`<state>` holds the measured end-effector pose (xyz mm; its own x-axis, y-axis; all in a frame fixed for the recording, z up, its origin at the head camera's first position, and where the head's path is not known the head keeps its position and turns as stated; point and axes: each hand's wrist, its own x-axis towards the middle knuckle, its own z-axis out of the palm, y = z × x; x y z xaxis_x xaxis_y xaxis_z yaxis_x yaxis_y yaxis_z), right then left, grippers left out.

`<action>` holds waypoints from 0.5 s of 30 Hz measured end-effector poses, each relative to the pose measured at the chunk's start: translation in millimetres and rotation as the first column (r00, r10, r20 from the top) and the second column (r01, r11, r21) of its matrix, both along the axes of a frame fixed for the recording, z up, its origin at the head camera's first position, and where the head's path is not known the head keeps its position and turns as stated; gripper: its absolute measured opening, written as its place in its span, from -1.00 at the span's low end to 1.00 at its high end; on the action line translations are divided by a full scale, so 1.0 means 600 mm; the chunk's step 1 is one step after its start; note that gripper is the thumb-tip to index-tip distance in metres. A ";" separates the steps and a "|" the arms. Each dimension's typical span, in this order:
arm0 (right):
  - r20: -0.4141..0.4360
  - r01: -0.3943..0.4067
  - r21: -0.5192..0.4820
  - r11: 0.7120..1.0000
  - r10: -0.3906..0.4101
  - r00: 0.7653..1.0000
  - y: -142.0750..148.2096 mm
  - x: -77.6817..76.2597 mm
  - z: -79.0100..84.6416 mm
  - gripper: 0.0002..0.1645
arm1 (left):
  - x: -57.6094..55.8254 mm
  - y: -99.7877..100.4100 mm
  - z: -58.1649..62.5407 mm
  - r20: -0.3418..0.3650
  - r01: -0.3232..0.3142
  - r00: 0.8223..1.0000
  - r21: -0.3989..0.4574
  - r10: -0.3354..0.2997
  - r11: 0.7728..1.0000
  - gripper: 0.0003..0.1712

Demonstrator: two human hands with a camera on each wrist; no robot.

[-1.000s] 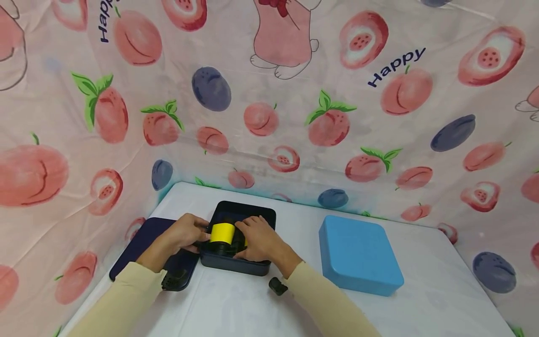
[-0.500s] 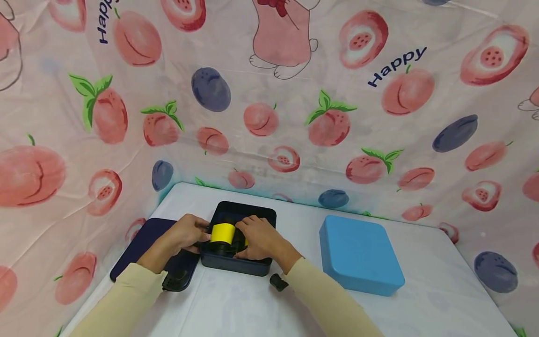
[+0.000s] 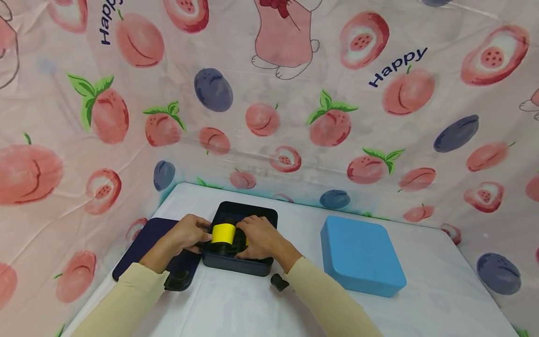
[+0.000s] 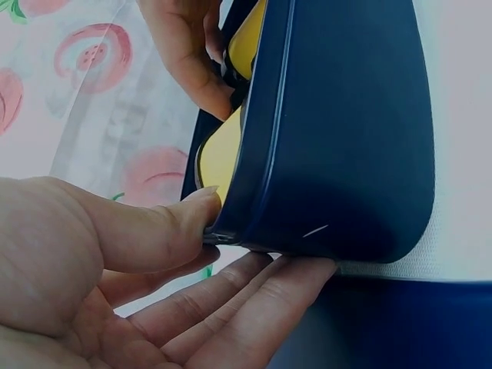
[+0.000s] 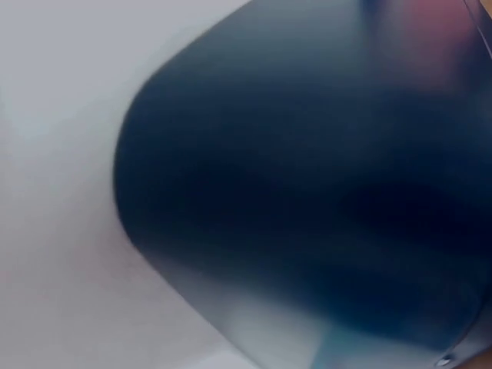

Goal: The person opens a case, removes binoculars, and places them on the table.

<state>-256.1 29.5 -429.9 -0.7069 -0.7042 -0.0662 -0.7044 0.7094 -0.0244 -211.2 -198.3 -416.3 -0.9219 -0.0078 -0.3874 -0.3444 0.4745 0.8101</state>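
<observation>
An open dark blue box stands on the white table, and a black-and-yellow pair of what look like binoculars sits inside it. My left hand is at the box's left side. In the left wrist view its thumb lies over the rim by a yellow part, with the other fingers against the outer wall. Inside the box, my right hand holds the right part of the binoculars, covering most of it. The right wrist view shows only the blurred dark box wall; its fingertips are hidden.
A dark blue lid lies left of the box, partly under the left forearm. A closed light blue box stands to the right. Small black items show beside the left cuff and right cuff. Fruit-print cloth hangs behind and at the left.
Both hands, the box and the binoculars keep their places. Only a slight rightward shift of the whole head view shows.
</observation>
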 end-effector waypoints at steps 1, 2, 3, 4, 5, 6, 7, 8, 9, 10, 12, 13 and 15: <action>-0.001 -0.001 -0.001 1.000 0.001 1.000 0.001 0.000 0.000 0.03 | 0.000 0.000 0.000 0.000 0.001 1.000 0.000 -0.001 1.000 -0.36; -0.002 -0.001 -0.002 1.000 0.001 1.000 0.001 0.000 0.000 0.03 | 0.000 0.000 0.000 0.000 0.001 1.000 -0.001 -0.001 1.000 -0.35; -0.002 -0.001 -0.004 1.000 0.001 1.000 0.002 0.000 0.000 0.03 | 0.000 0.001 0.000 -0.001 0.003 1.000 -0.003 -0.003 1.000 -0.35; -0.003 -0.001 -0.006 1.000 0.001 1.000 0.002 0.000 0.000 0.04 | 0.000 0.001 0.000 -0.002 0.005 1.000 -0.004 -0.005 1.000 -0.35; -0.003 -0.001 -0.008 1.000 0.001 1.000 0.003 0.000 0.000 0.04 | 0.001 0.001 0.000 -0.005 0.006 1.000 -0.005 -0.006 1.000 -0.35; -0.004 -0.002 -0.010 1.000 0.002 1.000 0.003 -0.001 0.001 0.04 | 0.001 0.001 0.000 -0.007 0.006 1.000 -0.005 -0.006 1.000 -0.35; -0.004 -0.002 -0.014 1.000 0.002 1.000 0.004 -0.001 0.002 0.04 | 0.002 0.001 0.000 -0.010 0.005 1.000 -0.004 -0.005 1.000 -0.35; -0.004 -0.002 -0.017 1.000 0.002 1.000 0.004 -0.001 0.003 0.04 | 0.002 0.001 -0.001 -0.012 0.005 1.000 -0.005 -0.005 1.000 -0.35; -0.005 -0.003 -0.019 1.000 0.003 1.000 0.005 -0.001 0.004 0.04 | 0.003 0.001 -0.001 -0.013 0.005 1.000 -0.006 -0.005 1.000 -0.35; -0.007 -0.003 -0.021 1.000 0.003 1.000 0.005 -0.002 0.006 0.05 | 0.003 0.001 -0.001 -0.015 0.005 1.000 -0.005 -0.005 1.000 -0.36; -0.006 -0.001 -0.025 1.000 0.001 1.000 0.006 -0.002 0.010 0.05 | 0.004 0.000 -0.002 -0.017 0.004 1.000 -0.007 -0.004 1.000 -0.36; -0.006 0.001 -0.027 1.000 -0.001 1.000 0.006 -0.002 0.012 0.06 | 0.004 0.000 -0.002 -0.017 0.005 1.000 -0.008 -0.005 1.000 -0.36; -0.002 0.004 -0.026 1.000 -0.004 1.000 0.008 -0.003 0.017 0.07 | 0.005 -0.002 -0.002 -0.017 0.008 1.000 -0.010 -0.008 1.000 -0.36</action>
